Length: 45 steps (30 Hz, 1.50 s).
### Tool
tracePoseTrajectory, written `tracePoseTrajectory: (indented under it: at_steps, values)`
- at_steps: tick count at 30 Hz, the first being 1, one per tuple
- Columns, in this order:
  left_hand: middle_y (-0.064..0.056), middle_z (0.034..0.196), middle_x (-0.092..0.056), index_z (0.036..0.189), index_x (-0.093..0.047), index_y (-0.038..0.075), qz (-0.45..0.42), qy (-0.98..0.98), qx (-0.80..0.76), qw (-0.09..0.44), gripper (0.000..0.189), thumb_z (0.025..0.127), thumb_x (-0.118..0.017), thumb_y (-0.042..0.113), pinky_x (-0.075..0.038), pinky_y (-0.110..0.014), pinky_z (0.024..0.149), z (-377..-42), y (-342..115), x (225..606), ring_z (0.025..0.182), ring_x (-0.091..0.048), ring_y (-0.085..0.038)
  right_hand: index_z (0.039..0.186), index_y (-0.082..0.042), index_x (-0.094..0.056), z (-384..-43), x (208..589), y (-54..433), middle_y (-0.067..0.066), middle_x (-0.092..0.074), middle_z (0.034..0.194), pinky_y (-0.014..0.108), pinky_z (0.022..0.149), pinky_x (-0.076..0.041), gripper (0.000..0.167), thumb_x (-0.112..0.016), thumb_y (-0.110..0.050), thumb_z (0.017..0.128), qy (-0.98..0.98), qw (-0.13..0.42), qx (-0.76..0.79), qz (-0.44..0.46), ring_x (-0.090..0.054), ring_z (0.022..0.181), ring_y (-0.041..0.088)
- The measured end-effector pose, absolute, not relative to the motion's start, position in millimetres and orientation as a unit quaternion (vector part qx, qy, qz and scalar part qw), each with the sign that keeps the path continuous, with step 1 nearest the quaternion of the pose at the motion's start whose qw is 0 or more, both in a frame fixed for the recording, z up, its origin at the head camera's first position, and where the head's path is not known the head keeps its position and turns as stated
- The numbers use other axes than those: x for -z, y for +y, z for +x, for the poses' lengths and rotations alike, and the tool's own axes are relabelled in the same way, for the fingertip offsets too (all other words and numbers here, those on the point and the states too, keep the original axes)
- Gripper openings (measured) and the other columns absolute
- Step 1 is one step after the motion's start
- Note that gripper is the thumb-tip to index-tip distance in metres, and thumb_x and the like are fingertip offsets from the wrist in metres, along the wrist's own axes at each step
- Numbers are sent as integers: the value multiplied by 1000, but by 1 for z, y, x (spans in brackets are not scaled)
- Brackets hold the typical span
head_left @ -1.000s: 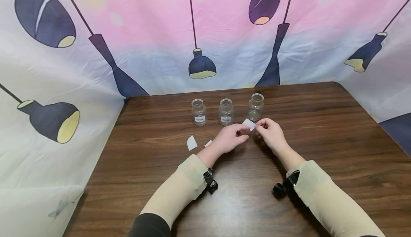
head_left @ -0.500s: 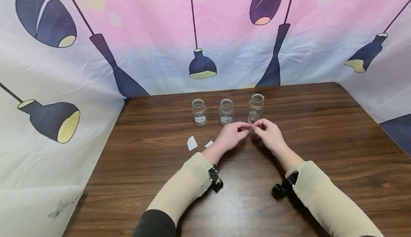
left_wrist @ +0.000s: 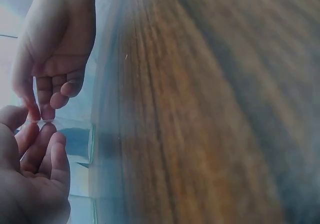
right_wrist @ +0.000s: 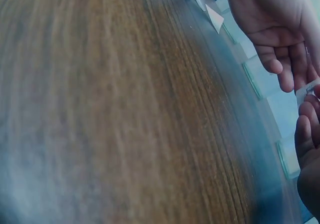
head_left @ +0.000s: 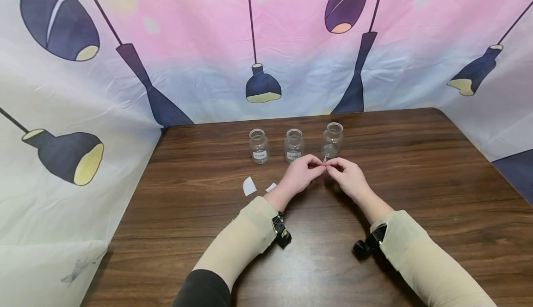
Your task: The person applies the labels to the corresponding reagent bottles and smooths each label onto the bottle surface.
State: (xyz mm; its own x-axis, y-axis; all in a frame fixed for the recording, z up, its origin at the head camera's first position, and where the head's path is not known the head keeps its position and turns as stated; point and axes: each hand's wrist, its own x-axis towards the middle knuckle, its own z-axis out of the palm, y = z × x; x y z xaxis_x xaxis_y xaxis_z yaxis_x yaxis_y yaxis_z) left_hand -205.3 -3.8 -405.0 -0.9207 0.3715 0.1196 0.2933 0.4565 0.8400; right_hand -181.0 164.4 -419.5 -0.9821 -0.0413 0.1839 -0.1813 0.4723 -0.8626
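My left hand (head_left: 298, 175) and right hand (head_left: 350, 178) meet fingertip to fingertip at the middle of the table. Between them they pinch a small white label (head_left: 325, 159), seen nearly edge-on in the head view. Dark print shows on the label (right_wrist: 303, 92) in the right wrist view, partly covered by fingers. Just behind the hands stands a clear glass jar (head_left: 332, 141), upright, its lower part partly hidden. To its left are two similar upright jars, a middle jar (head_left: 294, 141) and a left jar (head_left: 258, 143), each with a white printed label on its front.
Two white paper scraps, a larger scrap (head_left: 249, 187) and a smaller scrap (head_left: 270, 187), lie left of my left forearm. The brown wooden table (head_left: 187, 214) ends at a patterned cloth backdrop (head_left: 208, 66) behind the jars.
The label has turned from facing the camera to nearly edge-on. My left hand has shifted slightly right and up, its fingertips closing in to the right hand's. The jars have not moved.
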Motion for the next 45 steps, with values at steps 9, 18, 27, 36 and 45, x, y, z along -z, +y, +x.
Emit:
tracePoseTrajectory:
  at_steps: [9, 18, 27, 36, 45]
  values:
    - [4, 78, -61, 92, -67, 11, 201, 864, -461, 11, 11, 91, -60, 19, -42, -21, 61, -208, -1, 402, 66, -51, -9, 103, 2, -60, -185, 423, 171, 12, -62, 92, 18, 67, -43, 18, -61, -8, 88, -836, 102, -537, 42, -53, 77, 10]
    - [5, 83, -64, 93, -67, 13, 205, 884, -421, 12, 12, 92, -59, 21, -43, -22, 69, -212, 4, 400, 75, -54, -9, 98, 0, -60, -188, 423, 178, 10, -61, 89, 20, 63, -43, 15, -63, -11, 88, -846, 104, -521, 38, -52, 75, 13]
    - [2, 99, -66, 107, -66, 11, 206, 880, -426, 22, 19, 94, -57, 22, -45, -22, 78, -213, 10, 398, 89, -58, -8, 91, 1, -59, -191, 423, 188, 7, -56, 81, 21, 59, -41, 14, -63, -11, 88, -852, 122, -508, 14, -49, 71, 14]
    - [-2, 116, -64, 126, -58, 9, 215, 877, -427, 51, 33, 95, -56, 20, -44, -22, 87, -213, 16, 395, 103, -58, -8, 94, 1, -58, -201, 421, 194, 9, -56, 85, 21, 55, -42, 15, -62, -13, 89, -858, 116, -500, -10, -49, 71, 14]
    - [-3, 128, -58, 136, -50, 9, 205, 890, -404, 59, 43, 95, -54, 23, -44, -24, 89, -218, 18, 399, 108, -57, -11, 95, 0, -58, -212, 426, 195, 12, -59, 89, 25, 69, -40, 15, -60, -14, 91, -868, 124, -480, -8, -50, 79, 19]
